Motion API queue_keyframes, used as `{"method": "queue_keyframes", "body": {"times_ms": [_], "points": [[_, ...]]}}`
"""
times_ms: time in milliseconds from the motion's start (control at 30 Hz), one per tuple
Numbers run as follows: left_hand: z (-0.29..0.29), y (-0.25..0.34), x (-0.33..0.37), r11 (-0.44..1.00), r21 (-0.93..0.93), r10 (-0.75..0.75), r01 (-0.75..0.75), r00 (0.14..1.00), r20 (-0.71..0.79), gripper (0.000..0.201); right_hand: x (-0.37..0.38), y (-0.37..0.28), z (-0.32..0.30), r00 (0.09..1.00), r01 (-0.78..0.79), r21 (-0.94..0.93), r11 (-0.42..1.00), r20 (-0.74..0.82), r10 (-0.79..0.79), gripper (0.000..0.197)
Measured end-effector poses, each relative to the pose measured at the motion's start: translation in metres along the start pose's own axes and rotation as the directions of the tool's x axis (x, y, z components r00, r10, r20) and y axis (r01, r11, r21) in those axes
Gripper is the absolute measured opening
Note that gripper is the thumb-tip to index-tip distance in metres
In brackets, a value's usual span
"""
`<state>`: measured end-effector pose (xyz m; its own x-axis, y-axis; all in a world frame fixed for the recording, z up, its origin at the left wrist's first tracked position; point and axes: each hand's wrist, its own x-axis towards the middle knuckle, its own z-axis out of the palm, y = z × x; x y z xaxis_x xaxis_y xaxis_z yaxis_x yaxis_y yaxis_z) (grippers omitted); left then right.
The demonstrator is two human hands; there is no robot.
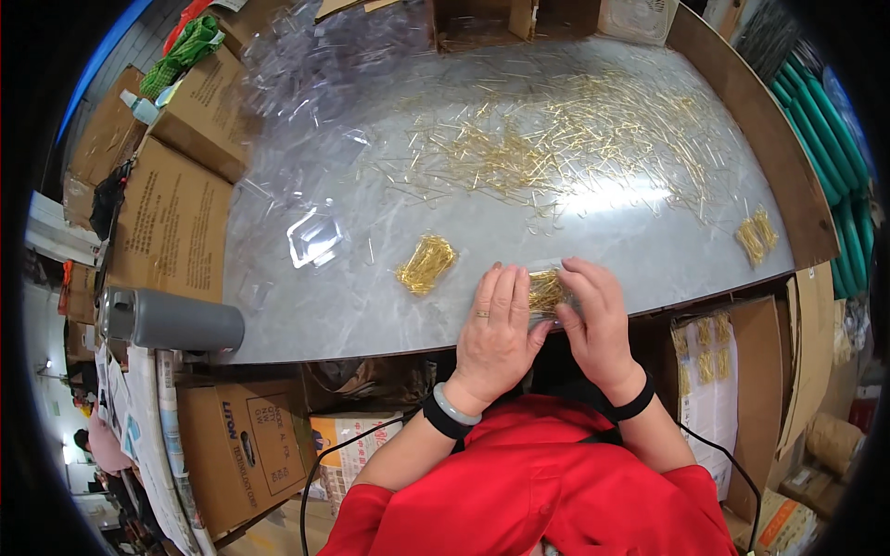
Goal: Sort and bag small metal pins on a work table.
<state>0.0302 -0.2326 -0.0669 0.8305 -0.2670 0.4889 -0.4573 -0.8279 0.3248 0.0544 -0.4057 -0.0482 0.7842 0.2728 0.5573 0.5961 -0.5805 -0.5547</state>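
At the table's near edge, a bundle of gold-coloured wire hooks (545,290) lies between my two hands. My left hand (496,326) presses along its left side, fingers together and pointing away from me. On the right side my right hand (598,320) curves around the bundle, its thumb and fingers touching it. The palms hide part of the bundle, so I cannot tell if clear plastic wraps it. To the left rests another gold hook bundle (426,265), apart from my hands. Loose gold wire hooks (565,130) spread over the far middle and right of the table.
Clear plastic pieces (311,111) heap at the table's left. A grey bottle (176,320) lies by the left near corner, beside cardboard boxes (167,222). Small gold bundles (756,236) sit at the right edge. Below, an open carton (760,389) holds more bundles. Cardboard walls (760,120) border the table.
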Motion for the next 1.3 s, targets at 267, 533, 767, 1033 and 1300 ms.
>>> {"method": "queue_keyframes", "body": {"times_ms": [267, 533, 767, 1033, 1300], "points": [[0.001, -0.001, 0.000, 1.000, -0.017, 0.021, -0.021, 1.000, -0.006, 0.068, -0.026, 0.005, -0.001, 0.992, 0.069, -0.194, 0.979, 0.115, -0.047, 0.051], [0.000, -0.006, -0.005, 0.999, -0.042, 0.019, -0.019, 1.000, -0.015, 0.085, -0.023, -0.016, 0.005, 0.980, 0.024, -0.321, 0.947, 0.196, 0.042, 0.070], [0.005, -0.008, -0.009, 0.992, -0.123, 0.023, -0.031, 0.998, -0.065, 0.119, -0.016, -0.022, 0.019, 0.991, 0.001, -0.356, 0.934, 0.125, 0.046, 0.078], [0.002, -0.019, -0.011, 0.913, -0.407, 0.004, -0.028, 0.998, -0.059, 0.125, 0.002, -0.015, 0.030, 1.000, -0.016, -0.305, 0.952, -0.013, 0.013, 0.062], [-0.003, -0.016, -0.013, 0.891, -0.454, -0.057, -0.001, 0.992, -0.114, 0.109, 0.004, 0.001, -0.010, 0.997, -0.037, -0.449, 0.893, 0.043, 0.063, 0.057]]}}
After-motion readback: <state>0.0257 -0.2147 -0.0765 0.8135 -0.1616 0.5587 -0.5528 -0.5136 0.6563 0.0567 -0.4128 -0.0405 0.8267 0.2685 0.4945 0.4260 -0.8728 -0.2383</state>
